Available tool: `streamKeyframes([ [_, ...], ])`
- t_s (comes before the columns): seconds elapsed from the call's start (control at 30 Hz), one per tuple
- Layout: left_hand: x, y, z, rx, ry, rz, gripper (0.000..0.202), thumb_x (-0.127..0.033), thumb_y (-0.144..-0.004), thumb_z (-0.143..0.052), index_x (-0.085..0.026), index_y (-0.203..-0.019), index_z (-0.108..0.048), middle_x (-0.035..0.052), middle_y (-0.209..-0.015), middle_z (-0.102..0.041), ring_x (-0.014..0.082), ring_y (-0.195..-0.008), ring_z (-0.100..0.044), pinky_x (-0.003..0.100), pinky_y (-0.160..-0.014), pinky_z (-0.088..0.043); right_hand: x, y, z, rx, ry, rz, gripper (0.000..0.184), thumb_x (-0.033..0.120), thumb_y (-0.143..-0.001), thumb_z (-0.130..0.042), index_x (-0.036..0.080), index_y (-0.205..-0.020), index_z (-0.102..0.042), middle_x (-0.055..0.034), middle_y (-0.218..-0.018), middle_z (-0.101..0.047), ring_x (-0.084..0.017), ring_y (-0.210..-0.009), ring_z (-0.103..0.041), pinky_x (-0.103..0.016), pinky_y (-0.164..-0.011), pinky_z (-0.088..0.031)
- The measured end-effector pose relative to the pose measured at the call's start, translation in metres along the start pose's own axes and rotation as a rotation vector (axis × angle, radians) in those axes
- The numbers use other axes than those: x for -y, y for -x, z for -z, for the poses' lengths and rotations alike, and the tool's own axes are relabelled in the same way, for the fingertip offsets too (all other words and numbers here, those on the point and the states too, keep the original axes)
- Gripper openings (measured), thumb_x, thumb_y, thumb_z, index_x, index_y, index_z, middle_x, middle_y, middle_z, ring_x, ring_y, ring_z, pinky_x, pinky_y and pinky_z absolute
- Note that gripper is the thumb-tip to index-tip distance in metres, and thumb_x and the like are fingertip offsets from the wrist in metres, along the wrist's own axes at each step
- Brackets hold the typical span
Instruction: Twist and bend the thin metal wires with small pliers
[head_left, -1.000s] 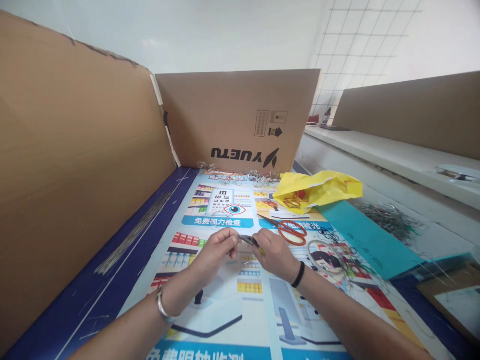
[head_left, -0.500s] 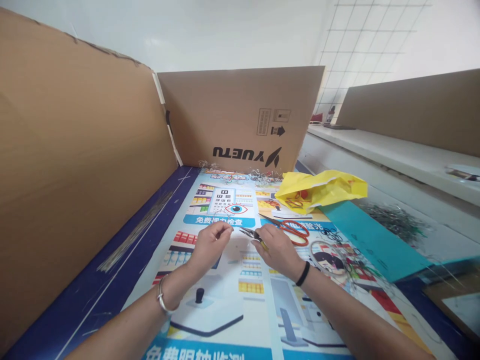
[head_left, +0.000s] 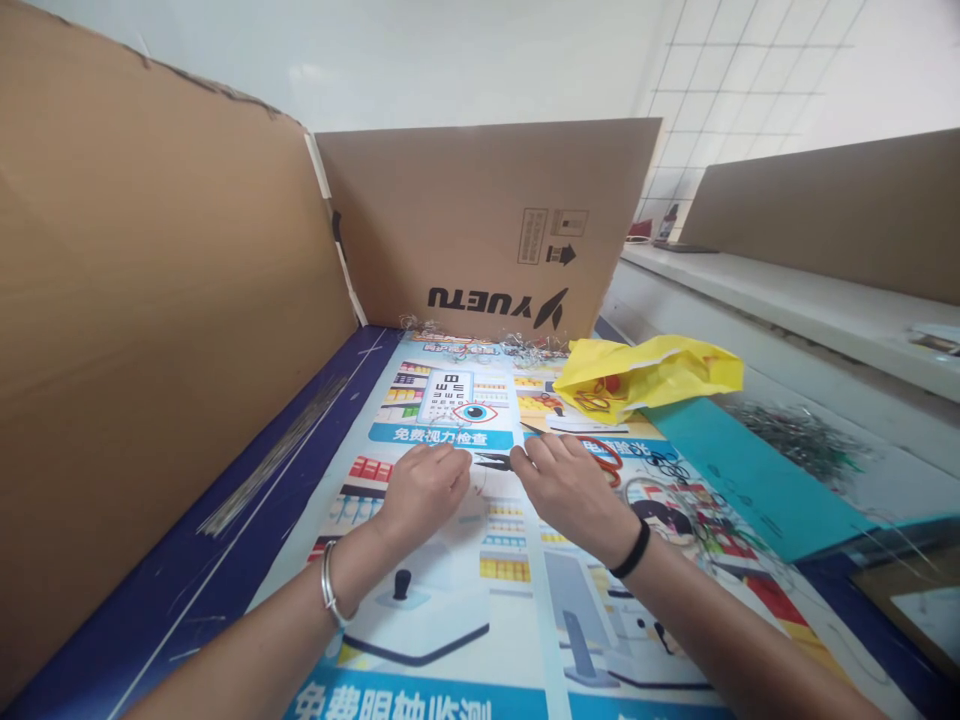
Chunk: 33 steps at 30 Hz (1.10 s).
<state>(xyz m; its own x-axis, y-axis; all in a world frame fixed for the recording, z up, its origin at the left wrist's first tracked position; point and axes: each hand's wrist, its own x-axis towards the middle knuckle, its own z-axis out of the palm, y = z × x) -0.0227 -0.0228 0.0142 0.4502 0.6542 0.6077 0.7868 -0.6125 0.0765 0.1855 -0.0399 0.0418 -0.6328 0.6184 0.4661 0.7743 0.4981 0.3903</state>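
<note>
My right hand (head_left: 570, 490) is closed round a pair of pliers (head_left: 495, 461), whose dark, pointed jaws point left. Just left of the jaw tips, my left hand (head_left: 426, 490) has its fingers pinched together. A faint thin curve shows beside those fingertips, but what they hold is too small to make out. Partly hidden behind my right hand lie orange-handled scissors (head_left: 609, 462). Both hands are above a printed poster (head_left: 450, 620) that covers the table.
Cardboard panels (head_left: 480, 220) wall off the back and left. A yellow bag (head_left: 652, 375) sits at the back right, near a teal board (head_left: 757, 480) and a heap of wire pieces (head_left: 795, 435). Long thin wires (head_left: 274, 455) lie along the left. Tangled wire bits (head_left: 532, 348) line the back.
My left hand has turned more knuckles-up and shifted slightly right. My right hand has rolled over the pliers, hiding their handles, and the jaws now point level at the left fingertips.
</note>
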Motion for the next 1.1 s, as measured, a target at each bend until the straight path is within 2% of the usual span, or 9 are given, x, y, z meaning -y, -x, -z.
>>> streamKeyframes([
  [0.13, -0.003, -0.001, 0.005, 0.042, -0.058, -0.09, 0.023, -0.013, -0.083, -0.039, -0.019, -0.069, -0.058, 0.0021, -0.059, -0.051, 0.0143, -0.06, -0.044, 0.029, -0.064, -0.03, 0.001, 0.001, 0.001, -0.008, -0.014, 0.026, 0.013, 0.01, -0.084, -0.044, 0.017, -0.087, -0.054, -0.0057, -0.078, -0.051, -0.019, -0.073, -0.041, -0.034, -0.064, -0.026],
  [0.37, -0.006, -0.002, 0.011, 0.086, 0.051, -0.122, 0.024, -0.012, -0.084, -0.038, -0.018, -0.07, -0.056, 0.0035, -0.062, -0.05, 0.0154, -0.062, -0.041, 0.031, -0.063, -0.027, 0.001, 0.0, 0.006, 0.015, 0.021, 0.07, 0.011, 0.011, -0.084, -0.046, 0.016, -0.089, -0.054, -0.0055, -0.079, -0.052, -0.019, -0.073, -0.042, -0.034, -0.063, -0.026],
  [0.87, -0.007, -0.005, 0.015, 0.171, -0.167, -0.328, 0.021, -0.007, -0.084, -0.037, -0.017, -0.076, -0.054, 0.0038, -0.067, -0.052, 0.0155, -0.062, -0.04, 0.033, -0.061, -0.024, 0.004, 0.002, 0.002, 0.03, -0.023, 0.06, 0.011, 0.008, -0.081, -0.047, 0.017, -0.078, -0.053, -0.0047, -0.074, -0.052, -0.018, -0.069, -0.041, -0.034, -0.059, -0.024],
  [0.97, -0.007, -0.004, 0.013, 0.165, -0.138, -0.326, 0.021, -0.006, -0.083, -0.038, -0.017, -0.074, -0.054, 0.0038, -0.066, -0.052, 0.0154, -0.061, -0.04, 0.032, -0.061, -0.024, 0.004, 0.003, 0.002, 0.03, -0.024, 0.055, 0.011, 0.008, -0.082, -0.046, 0.017, -0.078, -0.053, -0.0044, -0.074, -0.052, -0.018, -0.068, -0.041, -0.033, -0.059, -0.024],
  [1.1, -0.006, -0.002, 0.008, 0.142, -0.066, -0.256, 0.022, -0.007, -0.082, -0.039, -0.018, -0.068, -0.052, 0.0032, -0.063, -0.051, 0.0144, -0.059, -0.039, 0.031, -0.061, -0.024, 0.007, 0.004, 0.002, 0.028, -0.017, 0.046, 0.012, 0.007, -0.082, -0.045, 0.016, -0.079, -0.053, -0.0048, -0.074, -0.052, -0.018, -0.068, -0.041, -0.033, -0.058, -0.024],
])
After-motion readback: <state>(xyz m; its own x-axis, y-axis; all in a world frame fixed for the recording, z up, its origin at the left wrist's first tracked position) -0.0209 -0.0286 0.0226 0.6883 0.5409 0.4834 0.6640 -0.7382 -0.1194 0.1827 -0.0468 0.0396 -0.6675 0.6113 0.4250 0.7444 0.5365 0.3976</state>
